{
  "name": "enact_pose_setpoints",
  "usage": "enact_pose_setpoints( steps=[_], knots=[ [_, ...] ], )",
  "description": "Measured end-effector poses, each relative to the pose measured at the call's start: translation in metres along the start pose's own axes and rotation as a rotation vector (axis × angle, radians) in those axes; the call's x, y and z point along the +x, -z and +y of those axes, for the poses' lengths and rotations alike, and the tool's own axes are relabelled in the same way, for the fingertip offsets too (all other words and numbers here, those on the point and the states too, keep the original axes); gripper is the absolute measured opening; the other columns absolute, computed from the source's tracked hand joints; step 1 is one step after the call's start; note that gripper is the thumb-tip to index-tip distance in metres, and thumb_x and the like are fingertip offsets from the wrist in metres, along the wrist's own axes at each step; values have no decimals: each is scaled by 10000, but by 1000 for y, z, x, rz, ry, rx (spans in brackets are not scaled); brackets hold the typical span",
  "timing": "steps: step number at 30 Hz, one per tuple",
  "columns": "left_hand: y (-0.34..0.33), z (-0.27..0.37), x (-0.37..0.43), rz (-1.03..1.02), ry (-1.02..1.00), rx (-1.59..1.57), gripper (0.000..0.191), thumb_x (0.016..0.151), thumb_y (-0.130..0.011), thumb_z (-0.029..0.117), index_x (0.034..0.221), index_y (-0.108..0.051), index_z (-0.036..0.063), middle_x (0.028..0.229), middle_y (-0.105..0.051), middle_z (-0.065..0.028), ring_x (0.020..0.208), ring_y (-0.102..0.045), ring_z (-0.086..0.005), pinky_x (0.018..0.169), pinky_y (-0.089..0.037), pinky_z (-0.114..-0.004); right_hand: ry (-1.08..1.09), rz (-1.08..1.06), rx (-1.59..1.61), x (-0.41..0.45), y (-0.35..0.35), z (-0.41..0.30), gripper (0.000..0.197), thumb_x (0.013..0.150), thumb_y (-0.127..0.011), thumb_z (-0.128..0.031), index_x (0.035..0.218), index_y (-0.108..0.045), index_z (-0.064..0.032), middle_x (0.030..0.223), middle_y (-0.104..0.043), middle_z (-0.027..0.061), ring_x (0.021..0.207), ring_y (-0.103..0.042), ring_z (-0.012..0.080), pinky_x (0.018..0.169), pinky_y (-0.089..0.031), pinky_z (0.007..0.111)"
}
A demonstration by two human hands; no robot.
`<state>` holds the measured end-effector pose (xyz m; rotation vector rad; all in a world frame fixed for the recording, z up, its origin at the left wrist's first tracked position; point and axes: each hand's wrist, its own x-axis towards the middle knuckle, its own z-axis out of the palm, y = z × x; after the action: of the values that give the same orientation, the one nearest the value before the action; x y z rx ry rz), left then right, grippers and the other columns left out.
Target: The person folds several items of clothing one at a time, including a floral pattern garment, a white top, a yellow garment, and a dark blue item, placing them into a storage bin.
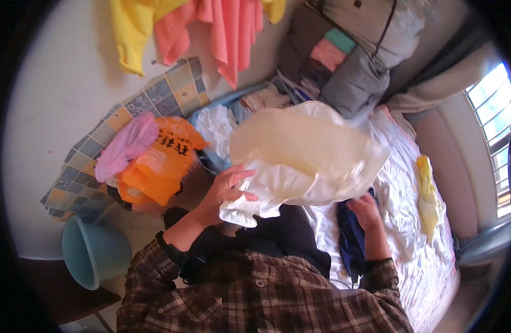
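Observation:
A cream and white piece of fabric [305, 154] billows out before me, over the edge of the bed. My left hand [234, 189] grips its near left corner, with the thumb and fingers closed around the cloth. At the fabric's lower right edge is my right hand [365, 208]; its fingertips are partly hidden, and whether they hold the cloth is unclear. Beneath my right hand and forearm a dark navy garment [349, 241] lies on the white bed sheet [405, 266]. A white crumpled cloth [216, 125] rests beyond my left hand.
An orange plastic bag [155, 166] and a pink cloth bundle [128, 145] are at the left by the tiled wall, above a light blue bucket [93, 254]. Large grey storage bags [355, 83] stand at the back. A yellow cloth [429, 200] lies on the bed's right side.

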<state>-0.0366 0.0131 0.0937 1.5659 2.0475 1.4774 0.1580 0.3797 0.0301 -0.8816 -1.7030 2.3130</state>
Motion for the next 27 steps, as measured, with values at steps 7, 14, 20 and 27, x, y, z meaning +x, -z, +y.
enact_pose_setpoints(
  steps=[7, 14, 20, 27],
  knots=[
    [-52, -46, -88, -285, 123, 244, 306, 618, -635, 89, 917, -599, 143, 1059, -499, -74, 1039, -440, -281, 844, -363, -357, 282, 150, -881, -27, 19, 76, 218, 740, -505, 8, 954, -541, -10, 766, -576, 29, 686, -545, 126, 629, -443, 234],
    [-48, -34, -76, -243, 149, 154, 401, 604, -684, 180, 978, -554, 116, 1120, -467, -107, 1051, -433, -299, 860, -347, -392, 29, -465, -771, -14, -62, 4, 515, 680, -681, -308, 1107, -501, -83, 1093, -511, 99, 1026, -473, 222, 835, -406, 349],
    [-45, -33, -80, -195, 137, 208, 335, 613, -662, 162, 931, -564, 125, 1090, -476, -93, 1040, -437, -282, 854, -355, -363, 160, -866, -1201, -48, -80, 5, 797, 631, -702, -275, 1274, -278, -68, 1260, -359, 168, 1152, -367, 286, 962, -293, 340],
    [-45, -30, -79, -105, 174, 180, 328, 580, -677, 124, 888, -563, 114, 1054, -500, -87, 1020, -456, -276, 838, -365, -367, 237, -511, -1164, -54, -66, 37, 414, 691, -561, -48, 1098, -490, -68, 1113, -511, 136, 990, -507, 306, 836, -419, 345]
  ],
)
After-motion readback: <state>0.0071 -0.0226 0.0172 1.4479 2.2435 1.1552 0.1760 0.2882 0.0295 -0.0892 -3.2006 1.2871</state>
